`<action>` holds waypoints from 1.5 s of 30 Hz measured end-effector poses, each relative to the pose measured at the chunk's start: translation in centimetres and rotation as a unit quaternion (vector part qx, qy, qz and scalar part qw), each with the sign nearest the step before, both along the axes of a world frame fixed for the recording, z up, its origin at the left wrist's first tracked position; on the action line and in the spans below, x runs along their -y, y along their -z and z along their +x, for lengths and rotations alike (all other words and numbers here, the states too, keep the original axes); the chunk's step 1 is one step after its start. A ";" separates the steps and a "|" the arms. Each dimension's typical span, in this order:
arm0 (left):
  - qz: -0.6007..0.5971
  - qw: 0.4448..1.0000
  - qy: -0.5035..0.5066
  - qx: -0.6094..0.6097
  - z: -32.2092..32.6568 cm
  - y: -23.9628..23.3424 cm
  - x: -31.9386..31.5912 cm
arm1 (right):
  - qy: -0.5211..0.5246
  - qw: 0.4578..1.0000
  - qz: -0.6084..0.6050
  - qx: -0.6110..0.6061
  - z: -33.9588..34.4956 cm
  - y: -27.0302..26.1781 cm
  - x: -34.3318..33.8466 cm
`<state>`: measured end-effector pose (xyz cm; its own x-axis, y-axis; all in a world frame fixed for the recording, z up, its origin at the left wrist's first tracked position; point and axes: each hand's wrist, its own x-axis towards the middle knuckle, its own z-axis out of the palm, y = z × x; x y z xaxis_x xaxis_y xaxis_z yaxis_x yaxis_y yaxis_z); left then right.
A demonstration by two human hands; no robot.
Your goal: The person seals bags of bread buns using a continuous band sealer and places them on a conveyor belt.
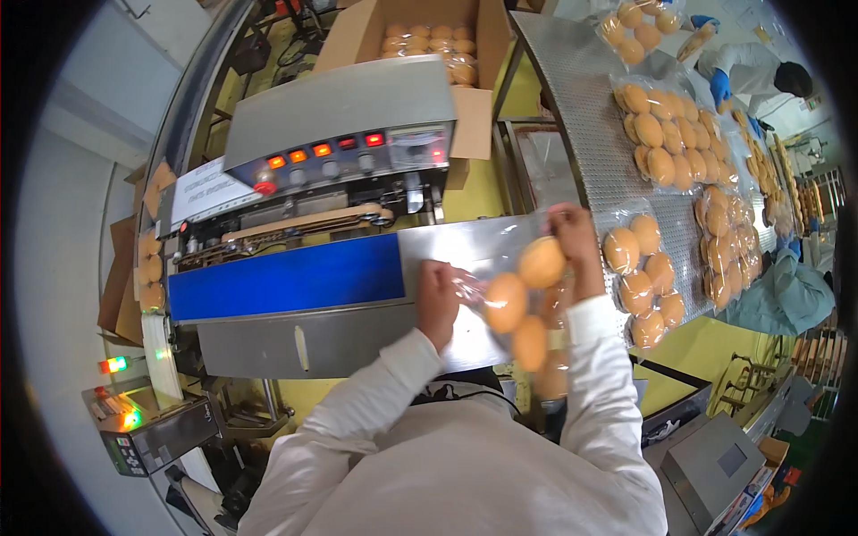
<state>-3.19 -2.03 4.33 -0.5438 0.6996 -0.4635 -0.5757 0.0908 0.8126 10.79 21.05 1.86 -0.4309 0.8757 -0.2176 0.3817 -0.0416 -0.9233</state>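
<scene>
Between my hands hangs a clear plastic bag of round golden buns point(506, 303), over the near right end of a steel plate. My left hand point(439, 301) is closed on one gathered corner of the bag. My right hand point(575, 244) grips another corner at the upper right. The lower buns look blurred. To the left of my left hand lies the blue conveyor belt point(288, 278) of a band sealing machine point(342, 120), whose several switches glow orange and red. Another bag of buns point(643, 275) lies just right of my right forearm.
A perforated steel table point(570, 74) at the right bears several bagged buns point(670, 134). An open cardboard box point(493, 40) of bagged buns stands behind the sealer. Co-workers with blue gloves point(720, 87) are at the far right. A second machine point(161, 429) stands at lower left.
</scene>
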 end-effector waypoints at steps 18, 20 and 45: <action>0.002 0.976 -0.208 0.066 -8.1 10.2 0.1 | 0.049 0.993 -0.103 -0.034 -7.2 9.7 3.7; -0.007 0.975 -0.207 0.081 -7.9 9.3 0.0 | 0.037 0.984 -0.148 -0.092 -7.2 9.7 3.7; -0.294 0.882 -0.121 -0.348 -9.6 10.3 -6.6 | 0.205 0.938 -0.178 -0.216 -7.9 8.6 1.7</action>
